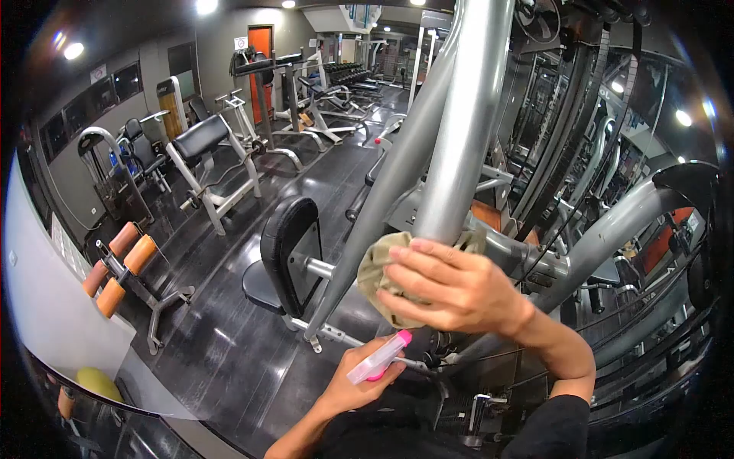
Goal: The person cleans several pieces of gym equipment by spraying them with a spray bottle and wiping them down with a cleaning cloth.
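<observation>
My right hand [459,287] presses an olive-green cloth [375,279] against the lower part of a thick silver machine tube [457,153]. Its fingers lie bent over the bunched fabric, which wraps partly around the metal. Lower and to the left, my left hand [355,382] grips a clear spray bottle [375,361] with a pink nozzle and trigger. The bottle is tilted, its pink tip pointing up toward the cloth. Part of the bottle is hidden by my fingers.
A black padded seat and backrest [292,252] stand left of the tube. Further left are a preacher curl bench [202,138] and a stand with orange rollers [139,254]. Cables and a curved silver frame [612,222] fill the right side. Dark flooring [222,306] runs between machines.
</observation>
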`<state>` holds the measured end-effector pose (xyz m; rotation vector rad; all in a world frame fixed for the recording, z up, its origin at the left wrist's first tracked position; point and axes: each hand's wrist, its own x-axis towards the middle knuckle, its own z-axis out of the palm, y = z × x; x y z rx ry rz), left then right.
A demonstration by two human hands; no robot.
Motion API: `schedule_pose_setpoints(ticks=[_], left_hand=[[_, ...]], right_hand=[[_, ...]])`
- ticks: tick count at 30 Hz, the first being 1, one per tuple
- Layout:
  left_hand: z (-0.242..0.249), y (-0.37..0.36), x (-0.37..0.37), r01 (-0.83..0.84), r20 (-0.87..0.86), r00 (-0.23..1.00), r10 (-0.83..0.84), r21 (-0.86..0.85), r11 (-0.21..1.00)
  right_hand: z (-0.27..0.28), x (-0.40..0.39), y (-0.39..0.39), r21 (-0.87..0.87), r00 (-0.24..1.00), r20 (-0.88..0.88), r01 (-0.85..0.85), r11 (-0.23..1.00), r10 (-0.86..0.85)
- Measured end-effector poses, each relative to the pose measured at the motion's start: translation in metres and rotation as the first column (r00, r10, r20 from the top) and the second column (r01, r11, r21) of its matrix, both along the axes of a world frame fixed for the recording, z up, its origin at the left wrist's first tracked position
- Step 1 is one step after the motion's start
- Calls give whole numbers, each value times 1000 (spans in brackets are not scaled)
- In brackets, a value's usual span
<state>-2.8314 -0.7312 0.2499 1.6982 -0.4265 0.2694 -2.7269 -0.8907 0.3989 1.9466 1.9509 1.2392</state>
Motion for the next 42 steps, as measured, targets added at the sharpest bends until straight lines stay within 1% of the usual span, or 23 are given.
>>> schedule_pose_setpoints(ticks=[1,5,8,11,13,15,17,19,20,21,23,27,29,31,33,34,35,37,38,39,40,41,42], left_hand=[[-1,-1,0,0,2,1000,0,0,1000],[2,-6,2,-3,7,1000,3,-7,1000],[1,-7,3,6,-2,1000,-6,-12,1000],[4,-6,0,15,12,1000,-14,-45,999],[3,-2,-4,11,30,1000,-9,-68,998],[-6,10,-9,-26,93,995,23,33,999],[-14,13,-13,-41,155,987,44,-22,999],[-16,16,-21,-56,10,998,62,-300,952],[-13,21,-18,-107,181,974,133,-148,983],[-13,24,-20,-107,179,975,133,-146,983],[-14,27,-26,-116,3,993,122,-275,954],[-20,33,-26,-127,-58,992,114,-347,929],[-17,33,-27,-118,-56,993,105,-326,938],[-15,32,-28,-108,-60,994,94,-304,946],[-14,28,-28,-108,-80,993,87,-312,944],[-15,27,-27,-109,-83,993,87,-310,944],[-18,26,-26,-106,-60,994,92,-306,946],[-20,26,-25,-105,-37,994,99,-301,948],[-20,25,-24,-84,2,996,89,-283,955],[-20,24,-24,-65,40,996,78,-267,962],[-12,26,-24,-68,69,995,77,-119,991],[-9,24,-23,-67,62,995,75,-124,990],[-7,22,-22,-61,87,994,67,-74,995]], right_hand=[[4,11,-2,48,998,41,-55,997,53],[59,41,-12,273,971,234,-24,962,-42],[82,52,-12,480,989,109,33,877,-97],[55,48,-4,434,999,24,10,901,-23],[9,41,-7,381,997,-51,-35,924,59],[-36,25,-9,384,978,-151,-75,920,142],[-83,16,-16,373,965,-181,-111,921,189],[-128,7,-19,312,966,-177,-127,942,189],[-148,4,-23,220,967,-193,-123,968,167],[-155,7,-25,221,967,-195,-123,967,167],[-163,8,-29,130,982,-86,-155,979,167],[-127,20,-30,392,962,-25,-240,888,272],[-77,23,-36,389,976,-87,-151,909,199],[-51,34,-31,638,986,-14,-119,760,165],[-31,29,-14,846,987,-128,57,530,99],[-24,33,-6,870,984,-115,35,492,134],[-28,37,-1,852,951,-173,13,524,256],[-44,23,7,760,938,-266,61,647,223],[-63,17,6,764,883,-379,130,632,276],[-79,17,7,770,865,-379,96,631,330],[-92,13,7,771,828,-412,95,630,380],[-121,17,6,789,821,-385,56,612,422],[-131,7,7,797,588,-496,15,604,639]])
